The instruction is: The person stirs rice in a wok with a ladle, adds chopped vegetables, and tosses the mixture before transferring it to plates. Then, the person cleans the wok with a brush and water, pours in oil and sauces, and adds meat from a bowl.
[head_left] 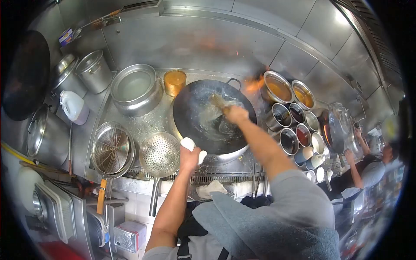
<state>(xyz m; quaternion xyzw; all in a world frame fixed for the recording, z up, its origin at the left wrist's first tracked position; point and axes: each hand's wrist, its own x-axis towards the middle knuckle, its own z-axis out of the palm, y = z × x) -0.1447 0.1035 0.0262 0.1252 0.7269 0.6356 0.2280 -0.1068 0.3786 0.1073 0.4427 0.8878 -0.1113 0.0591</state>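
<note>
Clutching cloth (187, 143), left fingers (196, 153) close; right fingers (228, 112) grip a brush (217, 102) in the wok (185, 106).

I had a gap between the large pot (136, 106) and the wok (185, 108), with the orange tin (174, 90) behind and the perforated ladle (160, 154) in front, while flames (255, 84) and 2 bowls (267, 92) blocked the far right.

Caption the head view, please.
Right hand holds a tan brush inside a round black metal wok; left hand grips folded white cloth.
</note>
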